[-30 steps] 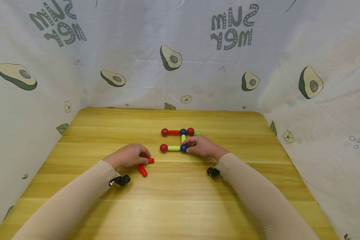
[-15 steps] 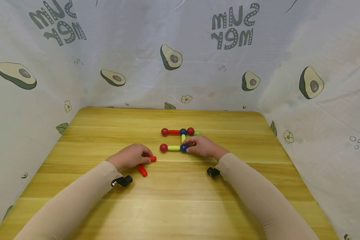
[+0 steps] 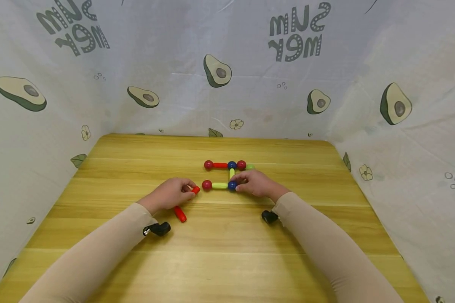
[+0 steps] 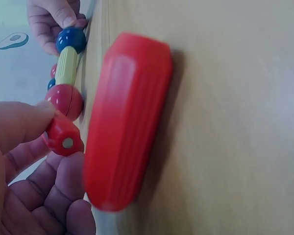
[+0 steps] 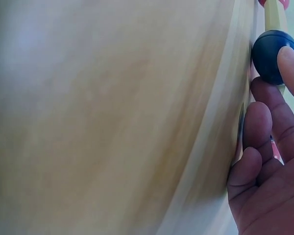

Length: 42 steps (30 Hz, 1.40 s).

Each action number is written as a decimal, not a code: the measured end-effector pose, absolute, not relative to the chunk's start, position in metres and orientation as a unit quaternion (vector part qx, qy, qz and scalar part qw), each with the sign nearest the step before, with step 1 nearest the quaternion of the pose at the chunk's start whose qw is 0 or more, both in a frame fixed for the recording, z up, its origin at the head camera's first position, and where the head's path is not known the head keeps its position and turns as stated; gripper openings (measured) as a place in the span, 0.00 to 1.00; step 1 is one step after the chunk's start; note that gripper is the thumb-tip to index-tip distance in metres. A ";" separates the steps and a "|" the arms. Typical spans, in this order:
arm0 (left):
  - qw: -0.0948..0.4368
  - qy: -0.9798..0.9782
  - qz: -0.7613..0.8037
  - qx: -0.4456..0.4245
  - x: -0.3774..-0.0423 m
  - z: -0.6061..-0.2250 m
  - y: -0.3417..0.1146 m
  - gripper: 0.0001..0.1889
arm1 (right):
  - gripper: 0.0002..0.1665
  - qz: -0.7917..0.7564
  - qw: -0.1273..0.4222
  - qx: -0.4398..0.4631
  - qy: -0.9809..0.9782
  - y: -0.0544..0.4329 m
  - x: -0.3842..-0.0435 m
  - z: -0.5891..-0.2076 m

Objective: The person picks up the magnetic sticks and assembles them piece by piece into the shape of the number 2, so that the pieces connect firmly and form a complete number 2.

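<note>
Between thumb and fingers, my left hand (image 3: 171,194) pinches a red magnetic rod (image 4: 64,137), whose end shows a round metal face in the left wrist view. That rod is close to the red ball (image 3: 207,185) at the left end of a yellow-green rod (image 3: 220,185). My right hand (image 3: 257,184) pinches the blue ball (image 5: 274,56) at the yellow-green rod's other end. From it a second yellow-green rod (image 3: 232,174) runs back to another blue ball (image 3: 232,165). A loose red rod (image 4: 130,122) lies on the table below my left hand.
Behind, a red rod (image 3: 220,165) joins the far blue ball to a red ball (image 3: 208,165). Another red ball (image 3: 241,165) and a light green ball (image 3: 250,167) sit at its right. The wooden table (image 3: 227,252) meets a printed cloth (image 3: 182,84) at its back.
My left hand has moved right and away from me with its red rod, now nearer the near red ball. The right hand stays at the blue ball.
</note>
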<state>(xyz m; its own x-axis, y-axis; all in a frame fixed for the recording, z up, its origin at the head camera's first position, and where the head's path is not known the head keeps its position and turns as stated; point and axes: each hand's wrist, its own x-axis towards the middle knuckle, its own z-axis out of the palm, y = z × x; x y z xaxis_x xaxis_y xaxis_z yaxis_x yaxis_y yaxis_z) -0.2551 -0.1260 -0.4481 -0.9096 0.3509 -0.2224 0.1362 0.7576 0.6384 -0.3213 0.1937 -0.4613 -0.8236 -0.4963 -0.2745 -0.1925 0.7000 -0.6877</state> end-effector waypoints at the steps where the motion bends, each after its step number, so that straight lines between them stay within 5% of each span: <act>1: 0.169 0.920 0.329 0.127 -0.256 -0.449 -0.125 0.13 | 0.19 -0.336 0.226 -0.193 0.894 0.194 -0.322 -0.461; 42: 0.186 0.859 0.477 -0.001 -0.256 -0.462 -0.095 0.17 | 0.20 -0.331 0.227 -0.187 0.896 0.186 -0.328 -0.460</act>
